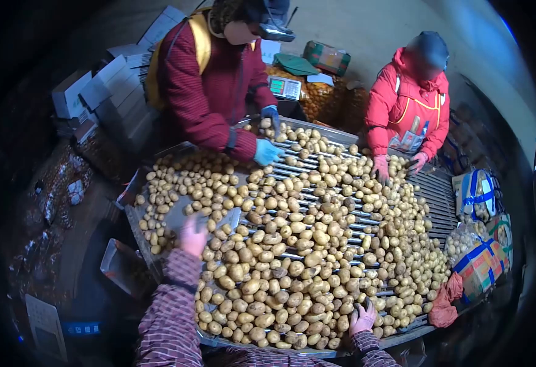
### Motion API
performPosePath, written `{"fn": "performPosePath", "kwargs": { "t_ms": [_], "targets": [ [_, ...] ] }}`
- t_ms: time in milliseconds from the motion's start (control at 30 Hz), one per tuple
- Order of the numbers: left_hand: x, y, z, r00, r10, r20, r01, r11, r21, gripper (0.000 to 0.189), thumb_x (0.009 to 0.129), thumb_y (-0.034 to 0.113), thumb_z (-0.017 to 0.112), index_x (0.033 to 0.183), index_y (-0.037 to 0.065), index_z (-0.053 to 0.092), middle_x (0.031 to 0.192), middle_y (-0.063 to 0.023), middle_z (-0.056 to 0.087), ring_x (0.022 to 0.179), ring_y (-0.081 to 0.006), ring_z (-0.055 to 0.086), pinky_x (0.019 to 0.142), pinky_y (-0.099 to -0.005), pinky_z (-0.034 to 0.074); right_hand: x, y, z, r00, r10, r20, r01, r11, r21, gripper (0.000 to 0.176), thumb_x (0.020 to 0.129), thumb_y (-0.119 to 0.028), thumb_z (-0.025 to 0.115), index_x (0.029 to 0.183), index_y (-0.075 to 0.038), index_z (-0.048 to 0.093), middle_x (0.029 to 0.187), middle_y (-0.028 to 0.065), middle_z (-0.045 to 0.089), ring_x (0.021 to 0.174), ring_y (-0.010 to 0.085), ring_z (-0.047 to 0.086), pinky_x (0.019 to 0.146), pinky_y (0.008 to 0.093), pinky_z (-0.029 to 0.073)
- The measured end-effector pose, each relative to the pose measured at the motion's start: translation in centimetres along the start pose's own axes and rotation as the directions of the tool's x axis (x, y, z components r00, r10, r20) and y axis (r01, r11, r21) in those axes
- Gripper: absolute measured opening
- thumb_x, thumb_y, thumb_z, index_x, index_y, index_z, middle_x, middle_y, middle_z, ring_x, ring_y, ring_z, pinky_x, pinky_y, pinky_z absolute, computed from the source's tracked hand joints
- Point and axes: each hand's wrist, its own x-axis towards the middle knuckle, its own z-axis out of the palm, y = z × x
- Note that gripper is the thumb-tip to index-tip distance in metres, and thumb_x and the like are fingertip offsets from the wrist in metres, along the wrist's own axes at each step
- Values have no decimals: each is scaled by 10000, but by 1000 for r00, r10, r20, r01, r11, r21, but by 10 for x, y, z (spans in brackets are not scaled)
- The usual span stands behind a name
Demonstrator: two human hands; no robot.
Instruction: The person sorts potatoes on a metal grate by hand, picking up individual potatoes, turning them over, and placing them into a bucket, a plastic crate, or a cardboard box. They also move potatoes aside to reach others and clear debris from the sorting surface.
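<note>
A broad layer of potatoes [292,244] covers a slatted metal sorting table [307,164]. My left hand [193,235], in a pink glove with dark fingertips, is over the bare metal at the table's left side, beside several potatoes. Motion blurs its fingers, so I cannot make out whether it holds anything. At the near edge, my right hand [363,319] rests against the potatoes with its dark-tipped gloved fingers apart. It does not appear to grip a potato.
Opposite, a person in a dark red jacket [203,92] reaches among the potatoes; another in a red jacket [405,104] works at the far right. Cardboard boxes [118,92] stand at left, a scale [284,87] behind, taped packages [481,266] and a red cloth [445,303] at right.
</note>
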Motion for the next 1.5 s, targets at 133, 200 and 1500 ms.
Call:
{"fn": "performPosePath", "kwargs": {
  "t_ms": [133,200,1500],
  "targets": [
    [20,52,126,891,94,445,-250,919,305,424,846,276,590,1238,114,563,1237,-188,568,1012,-343,615,889,-440,494,2,-2,-2,1000,16,2,-16,999,28,287,766,-199,599,1025,-86,648,1333,222,480,1223,427,439,1022,524,350],
    [21,72,163,845,-112,524,-228,810,540,446,844,262,593,1270,155,517,1270,-177,510,1040,-356,594,890,-461,488,3,-3,-2,1000,20,-5,-20,1000,24,293,755,-193,600,1024,-91,653,1325,218,485,1212,430,447,1015,523,360],
    [-260,183,127,706,363,608,-562,809,170,561,772,288,678,1265,68,523,1375,-191,433,1295,-391,373,1091,-533,259,3,20,-12,922,-346,172,305,925,227,463,879,-337,557,1277,-102,529,1247,144,538,1195,412,459,993,487,405]
  ]
}}
